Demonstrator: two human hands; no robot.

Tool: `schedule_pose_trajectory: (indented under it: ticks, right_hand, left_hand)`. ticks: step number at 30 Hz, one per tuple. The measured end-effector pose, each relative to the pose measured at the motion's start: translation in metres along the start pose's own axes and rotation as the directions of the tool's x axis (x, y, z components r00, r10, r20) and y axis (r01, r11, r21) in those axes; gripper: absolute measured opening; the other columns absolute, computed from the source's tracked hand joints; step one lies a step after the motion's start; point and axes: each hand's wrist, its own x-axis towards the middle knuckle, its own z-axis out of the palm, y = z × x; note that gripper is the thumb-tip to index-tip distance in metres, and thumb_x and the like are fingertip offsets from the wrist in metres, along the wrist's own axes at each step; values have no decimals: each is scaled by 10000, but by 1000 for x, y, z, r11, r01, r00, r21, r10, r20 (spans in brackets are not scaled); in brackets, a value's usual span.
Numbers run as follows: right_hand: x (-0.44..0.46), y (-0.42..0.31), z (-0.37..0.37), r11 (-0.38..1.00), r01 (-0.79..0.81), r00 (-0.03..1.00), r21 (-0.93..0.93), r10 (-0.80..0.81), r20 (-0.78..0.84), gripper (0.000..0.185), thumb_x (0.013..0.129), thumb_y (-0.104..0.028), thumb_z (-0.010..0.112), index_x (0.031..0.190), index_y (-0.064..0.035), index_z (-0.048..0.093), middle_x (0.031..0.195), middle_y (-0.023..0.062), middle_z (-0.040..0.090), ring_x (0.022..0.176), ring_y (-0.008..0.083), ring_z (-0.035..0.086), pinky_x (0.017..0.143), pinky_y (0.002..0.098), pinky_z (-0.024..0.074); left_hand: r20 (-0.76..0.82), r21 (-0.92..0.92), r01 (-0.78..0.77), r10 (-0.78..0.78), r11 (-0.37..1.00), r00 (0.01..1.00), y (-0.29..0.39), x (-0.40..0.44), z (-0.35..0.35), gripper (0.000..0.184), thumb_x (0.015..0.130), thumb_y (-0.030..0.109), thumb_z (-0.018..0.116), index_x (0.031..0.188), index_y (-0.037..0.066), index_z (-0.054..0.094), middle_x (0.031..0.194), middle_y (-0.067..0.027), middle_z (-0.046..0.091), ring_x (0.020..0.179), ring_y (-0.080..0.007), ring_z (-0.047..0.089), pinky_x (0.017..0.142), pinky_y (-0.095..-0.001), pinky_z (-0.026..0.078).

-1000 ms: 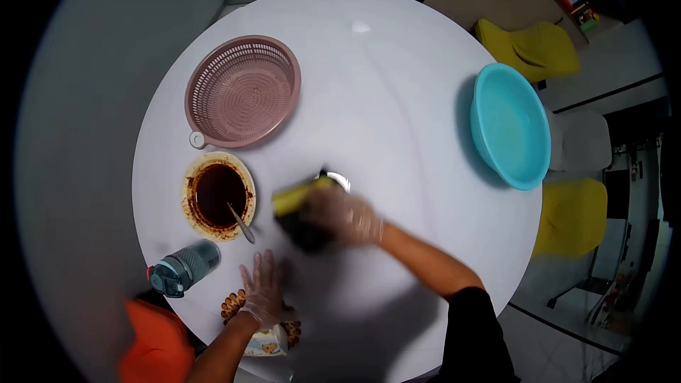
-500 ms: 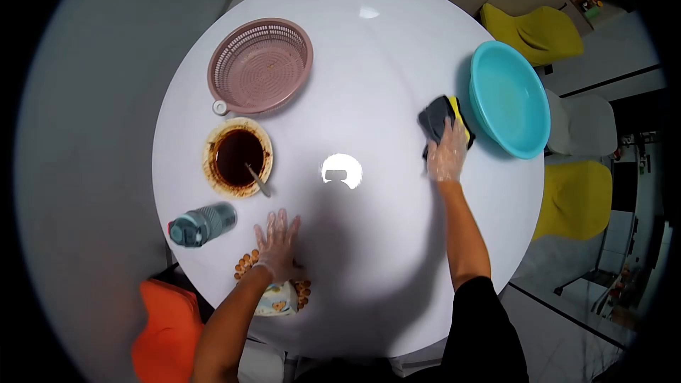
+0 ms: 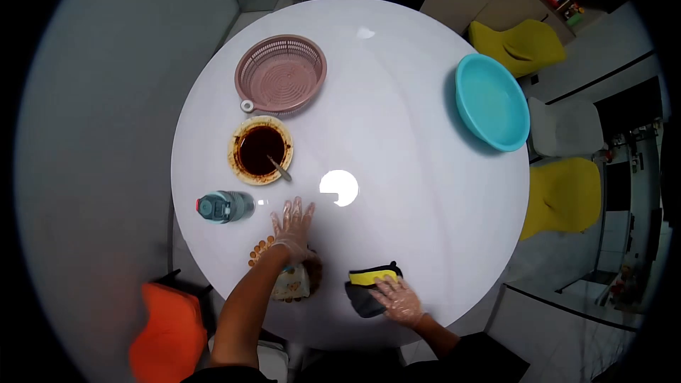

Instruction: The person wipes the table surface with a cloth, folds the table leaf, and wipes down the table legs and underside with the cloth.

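My left hand [image 3: 289, 230], in a clear plastic glove, is open with its fingers spread over the white table [image 3: 418, 213]. Just below it are a patterned pack [image 3: 291, 286] and several small round brown pieces [image 3: 259, 249], partly covered by my wrist and forearm. My right hand [image 3: 399, 302], also gloved, holds a grey and yellow cleaning cloth [image 3: 367, 303] against the tabletop near the front edge. Its fingers lie over the cloth's right part; the thumb's grip is hard to see.
At the left stand a bottle [image 3: 225, 206], a bowl [image 3: 236, 143] of dark sauce with a spoon [image 3: 279, 168] in it, and a pink colander [image 3: 320, 74]. A turquoise basin [image 3: 493, 103] sits at the right rim. Yellow chairs [image 3: 565, 195] and an orange chair [image 3: 167, 330] surround the table.
My right hand has swept the cloth from beside the basin toward me and to the left, near the front edge. My left hand stays by the pack. The whole view has shifted slightly.
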Motion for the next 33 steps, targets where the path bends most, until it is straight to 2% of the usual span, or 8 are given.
schedule_pose_trajectory:
  ticks: [3, 6, 7, 13, 20, 24, 29, 33]
  right_hand:
    - [-20, 68, -28, 991, -129, 958, -15, 121, -261, 731, 723, -116, 698, 1445, -168, 596, 1563, 208, 448, 1463, 418, 408, 1189, 548, 356]
    - [16, 149, -71, 910, -414, 785, 22, 370, -497, 661, 715, -20, 653, 1371, 38, 586, 1500, 316, 441, 1369, 532, 440, 1148, 570, 392]
    - [40, 173, -91, 869, -450, 716, 205, 489, -499, 633, 738, -58, 668, 1357, 24, 560, 1505, 350, 396, 1369, 554, 404, 1163, 587, 348]
    - [228, 223, -180, 591, -777, 494, 215, 786, -372, 894, 771, -485, 714, 1558, -209, 392, 1678, 194, 252, 1525, 543, 126, 1216, 687, 67]
    - [388, 123, -149, 917, -391, 725, 79, 360, -587, 755, 786, -720, 651, 1338, -205, 661, 1543, 104, 511, 1515, 446, 280, 1253, 620, 83]
    - [351, 47, -106, 981, -107, 764, 162, 185, -619, 640, 763, -562, 779, 1218, -119, 693, 1434, 84, 571, 1422, 332, 432, 1241, 599, 196]
    - [239, 51, -87, 995, -39, 943, 95, 68, -326, 550, 658, -537, 850, 1056, -185, 706, 1306, 57, 615, 1328, 269, 520, 1215, 591, 252]
    - [165, 161, -102, 1000, -9, 744, 25, 24, -668, 420, 594, -341, 845, 939, -162, 686, 1153, 102, 659, 1133, 318, 622, 1100, 592, 394]
  left_hand:
    - [-4, 2, 0, 0, 1000, 1000, -2, -1, 3, 1463, 679, 649, 863, 1655, 170, -115, 1706, -221, -165, 1568, -409, -192, 1224, -672, -59]
    - [0, -28, -20, 20, 999, 1000, -1, 2, -1, 1447, 684, 630, 868, 1658, 197, -111, 1701, -237, -167, 1563, -422, -201, 1211, -689, -63]
    - [-6, -33, -24, 24, 999, 1000, -3, 3, 1, 1443, 686, 627, 869, 1658, 205, -111, 1700, -241, -167, 1562, -426, -203, 1207, -695, -64]
    - [2, -11, -36, 36, 999, 999, -10, 15, 12, 1548, 594, 730, 863, 1654, 178, -121, 1677, -287, -196, 1544, -476, -216, 1180, -717, -86]
    - [32, 0, -2, 2, 1000, 1000, -3, 13, 4, 1521, 609, 740, 849, 1658, 217, -121, 1693, -262, -172, 1553, -455, -210, 1182, -728, -69]
    - [73, 62, -5, 0, 998, 997, -8, 24, 16, 1510, 621, 757, 830, 1658, 191, -109, 1670, -306, -201, 1528, -501, -240, 1158, -745, -90]
    - [99, 168, -9, -8, 986, 995, -7, 22, 18, 1423, 684, 760, 791, 1659, 265, -119, 1665, -301, -227, 1523, -496, -260, 1150, -759, -83]
    - [101, 83, -20, 12, 996, 995, 4, 8, -7, 1354, 756, 712, 770, 1648, 291, -156, 1656, -299, -254, 1518, -497, -273, 1152, -756, -81]
